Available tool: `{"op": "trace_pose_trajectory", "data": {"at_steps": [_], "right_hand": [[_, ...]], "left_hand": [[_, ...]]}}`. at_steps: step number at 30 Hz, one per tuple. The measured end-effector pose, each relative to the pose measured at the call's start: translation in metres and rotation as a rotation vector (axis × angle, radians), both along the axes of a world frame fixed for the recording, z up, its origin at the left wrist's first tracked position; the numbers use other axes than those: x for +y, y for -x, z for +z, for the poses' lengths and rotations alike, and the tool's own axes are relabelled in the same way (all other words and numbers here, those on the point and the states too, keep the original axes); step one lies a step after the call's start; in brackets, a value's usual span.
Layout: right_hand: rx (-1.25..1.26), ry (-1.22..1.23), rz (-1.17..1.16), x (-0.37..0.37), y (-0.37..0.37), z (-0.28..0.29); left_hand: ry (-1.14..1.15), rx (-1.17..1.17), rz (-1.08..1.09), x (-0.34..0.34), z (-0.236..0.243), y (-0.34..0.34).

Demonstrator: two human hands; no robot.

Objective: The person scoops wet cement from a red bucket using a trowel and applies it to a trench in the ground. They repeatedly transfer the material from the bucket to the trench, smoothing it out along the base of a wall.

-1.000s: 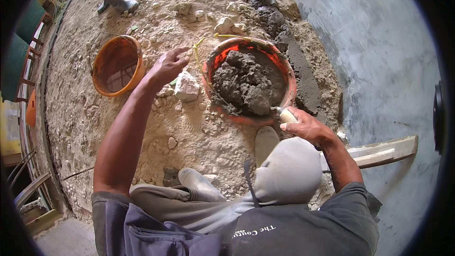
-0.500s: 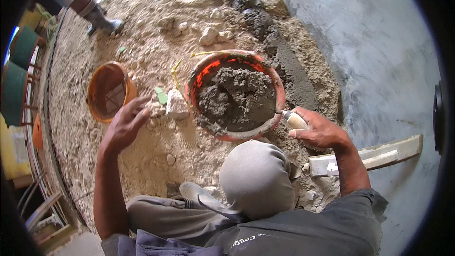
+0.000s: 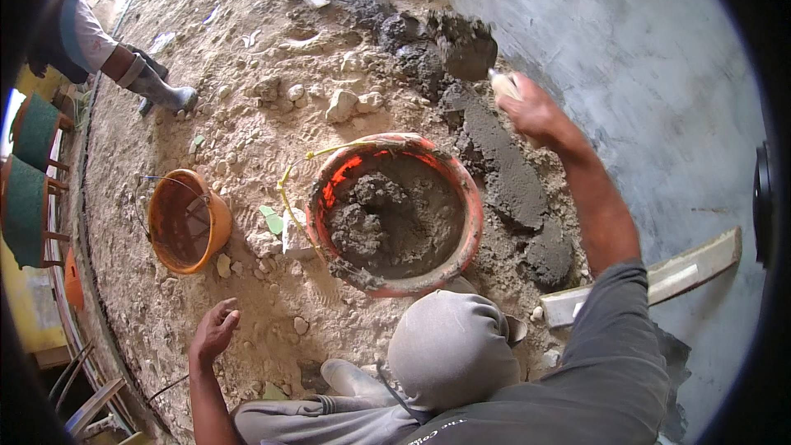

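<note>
My right hand [image 3: 527, 107] is closed round the pale handle of a trowel [image 3: 505, 86], arm stretched forward to the foot of the grey wall. The trowel's blade is over a dark grey clump of mortar there and hard to make out. My left hand [image 3: 216, 330] hangs above the dirt with nothing in it, fingers loosely bent. Between my arms stands a round orange tub [image 3: 474, 239] with a smeared rim. Wet grey mortar [image 3: 412, 222] fills part of it. A band of laid mortar [image 3: 503, 156] runs along the wall's base.
An orange bucket [image 3: 218, 222] with a wire handle stands left of the tub. A long float or board [image 3: 696, 268] leans at the right. Stones [image 3: 342, 105] litter the rough ground. At the upper left stands another person's boot [image 3: 161, 86]. Green chairs [image 3: 25, 206] line the left edge.
My right hand has carried the trowel from the tub's rim forward to the wall's base. My left hand has drawn back from beside the bucket. The view has shifted.
</note>
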State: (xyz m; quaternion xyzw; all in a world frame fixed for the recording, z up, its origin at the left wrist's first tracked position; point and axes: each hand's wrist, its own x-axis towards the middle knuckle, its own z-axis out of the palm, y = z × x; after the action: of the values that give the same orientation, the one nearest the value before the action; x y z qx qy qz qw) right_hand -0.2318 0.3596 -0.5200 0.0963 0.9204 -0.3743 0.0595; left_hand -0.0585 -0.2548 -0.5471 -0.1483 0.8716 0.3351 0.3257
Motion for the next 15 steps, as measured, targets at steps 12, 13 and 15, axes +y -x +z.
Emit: {"op": "trace_pose_trajectory", "data": {"at_steps": [12,13,15], "right_hand": [[0.120,-0.265,-0.317,-0.027,0.130,-0.137],[0.121,-0.166,-0.316,-0.023,0.126,-0.128],[-0.103,0.267,-0.406,-0.015,0.112,-0.111]], "left_hand": [[-0.022,-0.134,0.257,-0.030,0.002,-0.032],[-0.020,-0.150,0.252,-0.033,-0.001,-0.034],[-0.017,-0.176,0.237,-0.039,-0.007,-0.037]]}}
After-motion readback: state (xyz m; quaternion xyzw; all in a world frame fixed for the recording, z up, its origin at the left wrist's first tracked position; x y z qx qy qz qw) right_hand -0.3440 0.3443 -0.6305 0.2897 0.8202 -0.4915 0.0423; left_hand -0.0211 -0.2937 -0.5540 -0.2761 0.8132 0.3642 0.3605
